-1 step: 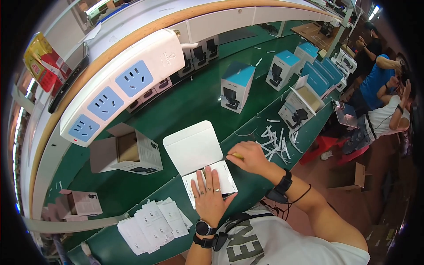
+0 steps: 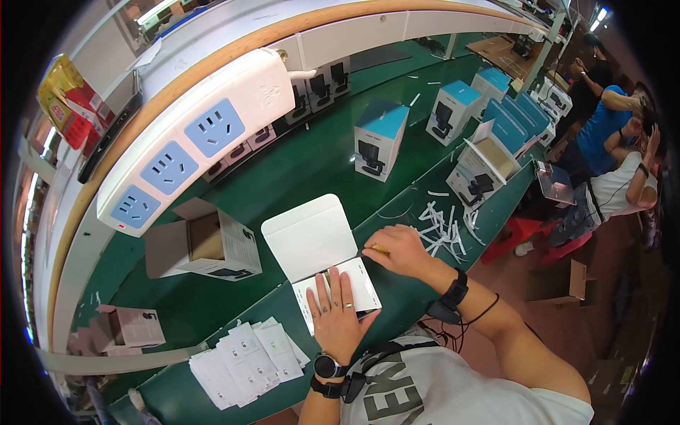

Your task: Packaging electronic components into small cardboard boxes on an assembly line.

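Note:
A white box [image 2: 310, 237] lies on the green table with its lid flap folded back, away from me. My left hand [image 2: 336, 319] rests flat on the box's near part, its fingers stretched out and a ring on one of them. At the box's right edge, near the flap's crease, my right hand [image 2: 400, 251] is closed round a small yellow tool [image 2: 380, 248]. Most of that tool is hidden in the fist, and its tip cannot be made out. To the left of my left hand lies a pile of white printed leaflets [image 2: 244, 361].
White paper strips [image 2: 443, 230] litter the table at right. Farther off stand blue-topped product boxes [image 2: 380, 142] and an opened box [image 2: 485, 170]. Another open carton [image 2: 219, 244] stands at left, below a shelf-mounted power strip [image 2: 205, 138]. Other people [image 2: 609, 134] are at far right.

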Demonstrator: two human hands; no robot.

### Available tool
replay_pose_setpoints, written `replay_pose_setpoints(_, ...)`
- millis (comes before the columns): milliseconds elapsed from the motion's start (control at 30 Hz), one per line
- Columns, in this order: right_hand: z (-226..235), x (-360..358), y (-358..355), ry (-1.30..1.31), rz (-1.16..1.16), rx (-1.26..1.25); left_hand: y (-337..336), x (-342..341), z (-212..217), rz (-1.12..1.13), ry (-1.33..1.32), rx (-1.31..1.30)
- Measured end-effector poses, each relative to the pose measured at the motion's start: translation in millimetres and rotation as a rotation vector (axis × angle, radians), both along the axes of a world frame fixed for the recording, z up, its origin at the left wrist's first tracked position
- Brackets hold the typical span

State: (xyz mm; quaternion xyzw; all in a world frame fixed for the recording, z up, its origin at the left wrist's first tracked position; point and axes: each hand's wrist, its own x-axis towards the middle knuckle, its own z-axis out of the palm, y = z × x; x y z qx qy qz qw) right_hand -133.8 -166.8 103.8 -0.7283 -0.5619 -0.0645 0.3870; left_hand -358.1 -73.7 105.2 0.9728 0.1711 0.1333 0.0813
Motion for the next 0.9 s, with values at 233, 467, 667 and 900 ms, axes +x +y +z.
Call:
replay_pose_setpoints(233,7.9,-2.1,-9.6,0.043,0.2,-0.05,1.5,0.7,1.7,0.014,0.007,-0.017)
replay_pose_setpoints(467,14.5,-6.9,-2.4,0.168,0.134,-0.001,-1.8,1.7,3.2,0.007,0.0,-0.008)
replay_pose_setpoints(667,11.9,4.5,-46.5,0.731,0.225,-0.066,-4.5,-5.6,0.1,0.033,-0.158,-0.018)
replay_pose_setpoints(900,29.7,27.2,-83.0,0.292,0.012,-0.382,-14.2,-13.1,-2.8,-0.011,-0.1,-0.088)
